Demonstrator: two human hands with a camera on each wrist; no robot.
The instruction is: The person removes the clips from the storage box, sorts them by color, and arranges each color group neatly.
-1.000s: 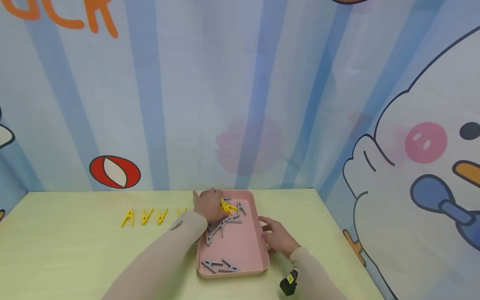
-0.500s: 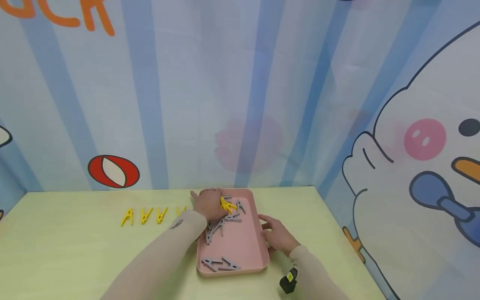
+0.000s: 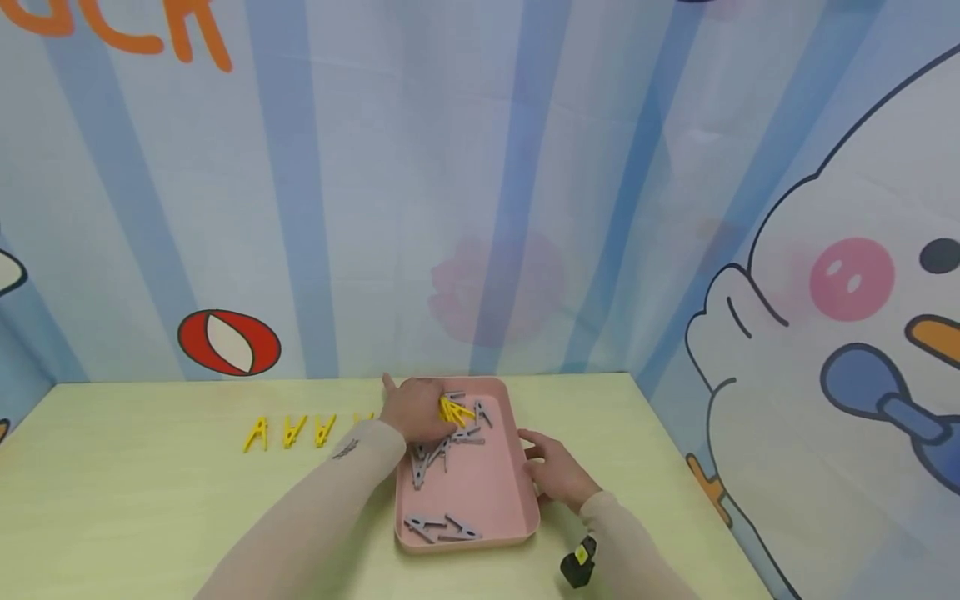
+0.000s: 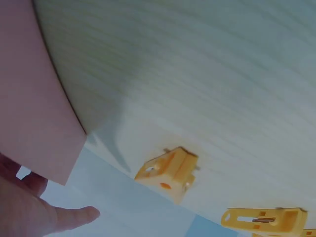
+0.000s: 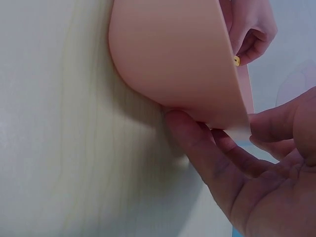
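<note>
In the head view, a pink tray holds several grey clothespins and a cluster of yellow clothespins. My left hand reaches over the tray's far left corner, fingers curled down, and pinches yellow clothespin plastic; how many pieces it holds is hidden. The right wrist view shows a yellow bit at that hand's fingertips. Outside the tray's right wall, my right hand rests relaxed fingers against it. From below, its fingers touch the wall near the base and rim.
Left of the tray, several yellow clothespins lie in a row on the pale wood table; the one nearest the tray is partly hidden by my left arm. A printed curtain hangs behind the table.
My left hand has shifted very slightly left at the tray's far corner. The right hand and the tray have stayed in place.
</note>
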